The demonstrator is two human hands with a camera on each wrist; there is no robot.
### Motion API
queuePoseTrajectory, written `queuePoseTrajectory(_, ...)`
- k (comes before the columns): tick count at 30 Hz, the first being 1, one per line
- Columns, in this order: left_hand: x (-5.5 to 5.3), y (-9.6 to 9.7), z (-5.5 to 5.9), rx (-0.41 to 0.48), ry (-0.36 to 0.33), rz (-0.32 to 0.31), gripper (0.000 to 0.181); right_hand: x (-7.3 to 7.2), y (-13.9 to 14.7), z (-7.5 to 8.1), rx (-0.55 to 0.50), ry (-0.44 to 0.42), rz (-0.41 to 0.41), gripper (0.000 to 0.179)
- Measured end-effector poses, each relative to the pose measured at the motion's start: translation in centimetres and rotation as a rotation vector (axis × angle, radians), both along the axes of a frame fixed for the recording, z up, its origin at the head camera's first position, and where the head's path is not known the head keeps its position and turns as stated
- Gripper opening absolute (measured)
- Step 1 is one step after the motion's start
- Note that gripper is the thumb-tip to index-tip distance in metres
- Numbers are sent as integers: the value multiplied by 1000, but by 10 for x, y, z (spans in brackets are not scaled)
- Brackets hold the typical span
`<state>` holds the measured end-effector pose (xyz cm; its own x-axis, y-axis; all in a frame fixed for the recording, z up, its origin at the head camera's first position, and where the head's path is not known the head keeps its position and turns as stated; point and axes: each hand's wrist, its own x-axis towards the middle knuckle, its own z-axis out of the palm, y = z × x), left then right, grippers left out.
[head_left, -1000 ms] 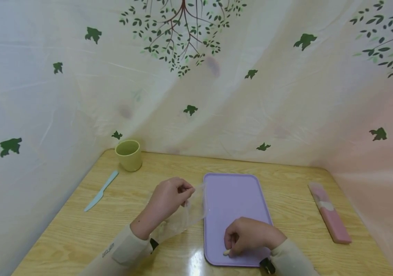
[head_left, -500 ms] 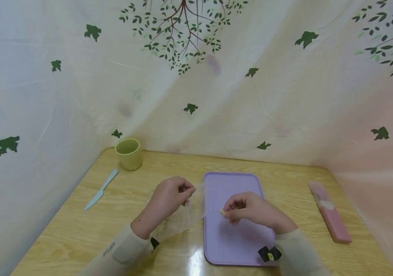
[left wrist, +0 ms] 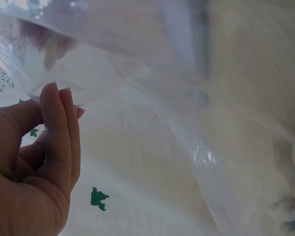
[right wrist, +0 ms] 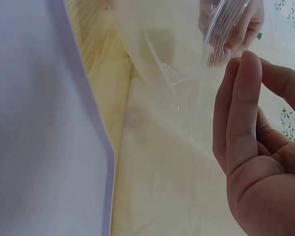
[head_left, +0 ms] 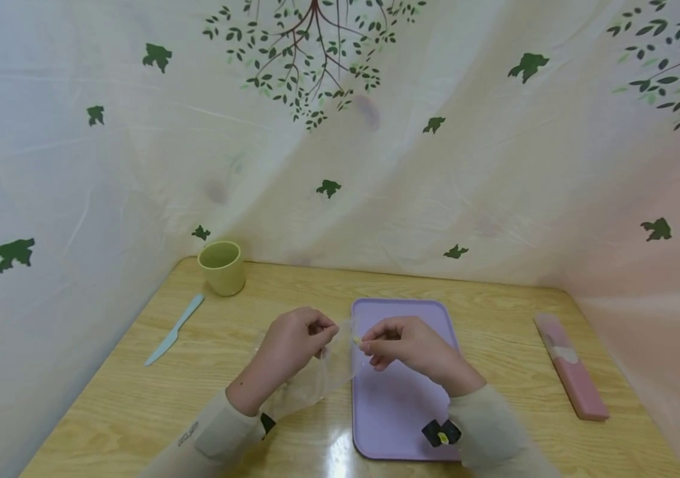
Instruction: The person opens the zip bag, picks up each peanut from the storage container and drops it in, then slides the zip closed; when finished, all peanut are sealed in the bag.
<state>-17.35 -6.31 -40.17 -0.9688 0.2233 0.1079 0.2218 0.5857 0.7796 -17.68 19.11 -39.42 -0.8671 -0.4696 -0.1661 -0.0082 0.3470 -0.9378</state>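
Observation:
My left hand pinches the upper edge of a clear zip bag that hangs left of the purple tray. Ridged zip lines show at the bag's mouth in the right wrist view. Low in the bag lie lumpy pale peanuts, blurred through the plastic. My right hand pinches a small pale oblong peanut with thumb and fingertips, right at the bag's mouth. Through the plastic, the left wrist view shows this peanut between the right fingers.
A green cup stands at the table's back left, with a light blue knife lying in front of it. To the right of the tray lies a long pink case. A patterned cloth encloses the table's back and sides.
My right hand has lifted the peanut off the tray's near end and brought it forward and left to the bag's mouth. My left hand has stayed in place with the bag.

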Motion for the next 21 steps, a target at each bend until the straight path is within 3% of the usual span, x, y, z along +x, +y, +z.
queuePoseTrajectory(21,-3,0,1,17,-12,15,9,2,8,-5,-17,18,-55,32)
